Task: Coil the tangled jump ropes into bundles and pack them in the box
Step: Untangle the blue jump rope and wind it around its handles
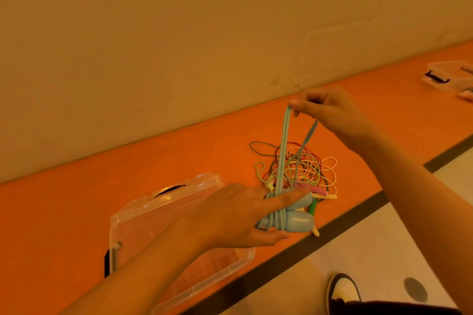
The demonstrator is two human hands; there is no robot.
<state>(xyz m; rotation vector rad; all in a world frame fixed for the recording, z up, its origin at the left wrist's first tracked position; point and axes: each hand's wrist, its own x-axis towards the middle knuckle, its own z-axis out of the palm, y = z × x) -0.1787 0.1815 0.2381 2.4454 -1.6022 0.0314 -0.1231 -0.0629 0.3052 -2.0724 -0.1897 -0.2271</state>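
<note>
My left hand (238, 215) holds the two pale blue handles (298, 221) of a jump rope, with several turns of blue cord wound around them. The blue cord (284, 146) runs straight up from the handles to my right hand (330, 112), which pinches its looped strands high above the bench. Behind the handles a tangled pile of ropes (304, 169) in pink, yellow, green and dark red lies on the orange bench (128, 174). A clear plastic box (163, 215) with its lid down sits under my left forearm.
A wall rises right behind the bench. A dark strip edges the bench front, with pale floor beyond and a shoe (344, 289) at the lower right. Another clear box (450, 77) rests far right on the bench, a person's fingers beside it.
</note>
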